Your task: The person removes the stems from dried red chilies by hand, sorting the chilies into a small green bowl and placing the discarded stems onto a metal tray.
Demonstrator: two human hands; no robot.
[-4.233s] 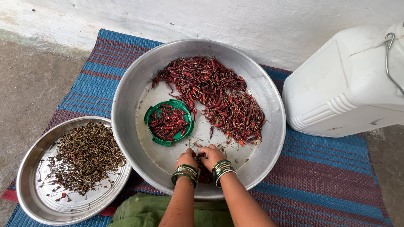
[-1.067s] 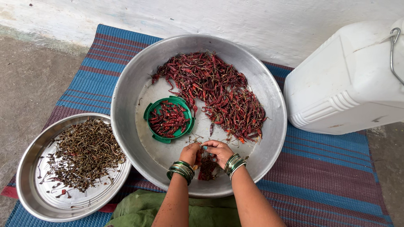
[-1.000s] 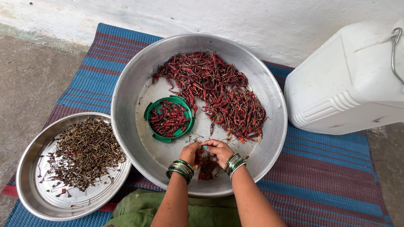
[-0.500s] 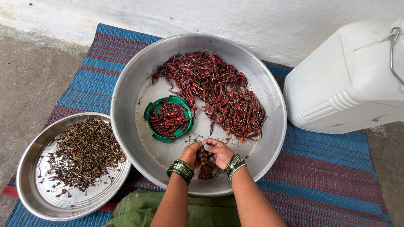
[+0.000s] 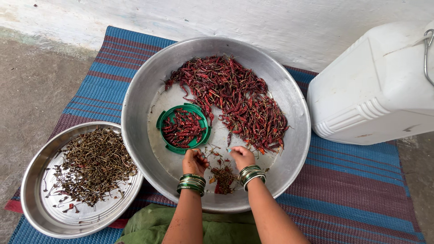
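over basin (image 5: 144, 90), both hands curled

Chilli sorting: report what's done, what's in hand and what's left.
Done: a heap of stems fills the steel plate, and the green bowl holds some red chillies. In hand: the left hand and right hand work close together over loose bits in the big basin. Left: the large chilli pile, by far the bigger share.
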